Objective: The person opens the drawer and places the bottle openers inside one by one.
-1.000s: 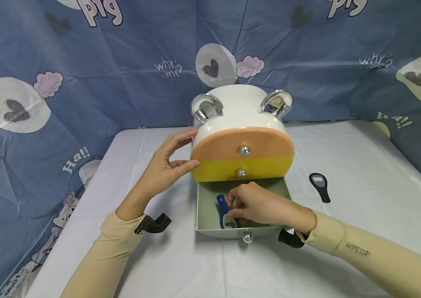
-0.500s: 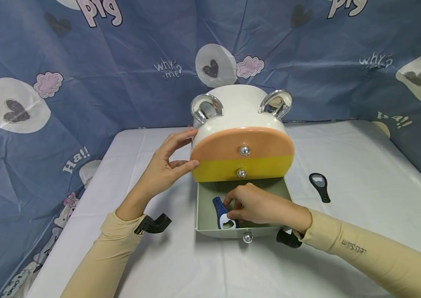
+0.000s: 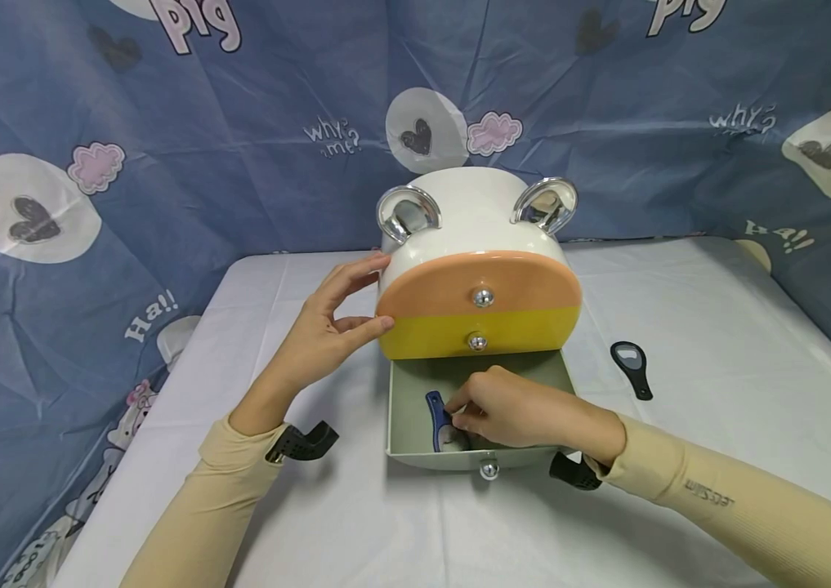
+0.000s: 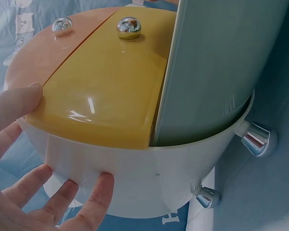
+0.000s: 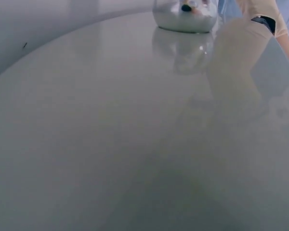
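A white drawer box (image 3: 468, 204) with silver ears has an orange top drawer front (image 3: 430, 290) and a yellow middle one (image 3: 430, 333). Its pale green bottom drawer (image 3: 408, 425) is pulled out. Inside lies a blue bottle opener (image 3: 435, 412), its ring end by the drawer's front wall. My right hand (image 3: 507, 407) reaches into this drawer and pinches the opener's right edge; the fingertips are partly hidden. With fingers spread, my left hand (image 3: 323, 331) rests on the box's left side. In the left wrist view its thumb (image 4: 19, 103) touches the front.
A black bottle opener (image 3: 632, 370) lies on the white tablecloth (image 3: 680, 474) right of the box. Behind stands a blue printed curtain (image 3: 297, 188). Each drawer front carries a silver knob (image 3: 489, 470). The right wrist view is filled by the drawer's pale outer front (image 5: 111, 120).
The blue bottle opener has shifted and turned slightly within the drawer as my right fingers move with it. My left hand and the box stay put.
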{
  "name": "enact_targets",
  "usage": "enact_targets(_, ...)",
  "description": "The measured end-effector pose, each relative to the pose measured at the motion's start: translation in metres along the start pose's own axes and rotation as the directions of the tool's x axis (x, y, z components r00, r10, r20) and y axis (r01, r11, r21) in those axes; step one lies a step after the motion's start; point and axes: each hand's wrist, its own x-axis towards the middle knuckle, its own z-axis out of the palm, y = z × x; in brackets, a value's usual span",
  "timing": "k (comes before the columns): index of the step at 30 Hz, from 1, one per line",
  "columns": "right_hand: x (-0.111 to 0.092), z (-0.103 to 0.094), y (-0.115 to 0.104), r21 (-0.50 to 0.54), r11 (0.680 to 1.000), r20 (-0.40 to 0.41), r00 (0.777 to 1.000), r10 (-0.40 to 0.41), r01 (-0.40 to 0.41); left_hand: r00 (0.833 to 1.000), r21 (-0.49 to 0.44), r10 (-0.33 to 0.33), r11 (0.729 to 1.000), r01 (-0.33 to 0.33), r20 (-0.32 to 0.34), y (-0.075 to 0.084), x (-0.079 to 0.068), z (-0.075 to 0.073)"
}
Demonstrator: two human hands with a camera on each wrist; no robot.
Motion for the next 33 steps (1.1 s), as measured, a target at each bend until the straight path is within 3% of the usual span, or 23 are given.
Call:
enact_targets(15,-0.016,-0.012,0.007,0.047,0.999,-0.03,0.999,0.01,-0.009,1.0,-0.008,-0.001,1.0,0.001,-0.002,0.001,-0.001,0.0)
enact_targets(33,-0.047,-0.038,0.025,0.191,0.982,-0.08,0.997,0.024,-0.008,1.0,0.0,0.005,1.0,-0.005,-0.003,0.0,0.0,0.0)
